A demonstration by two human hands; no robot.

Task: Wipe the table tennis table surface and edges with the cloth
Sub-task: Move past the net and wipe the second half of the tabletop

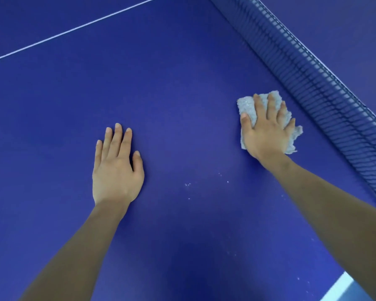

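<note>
The blue table tennis table (182, 94) fills the view. A light grey cloth (245, 106) lies flat on it, close to the net. My right hand (266, 129) presses down on the cloth with straight, spread fingers. My left hand (115, 166) rests flat on the bare surface to the left, fingers straight, holding nothing. Small white specks (188, 184) dot the surface between my two forearms.
The blue net (313, 83) runs diagonally from top centre to the right edge, just right of the cloth. A thin white line (74, 29) crosses the table at upper left. A white edge stripe (339, 285) shows at the bottom right corner.
</note>
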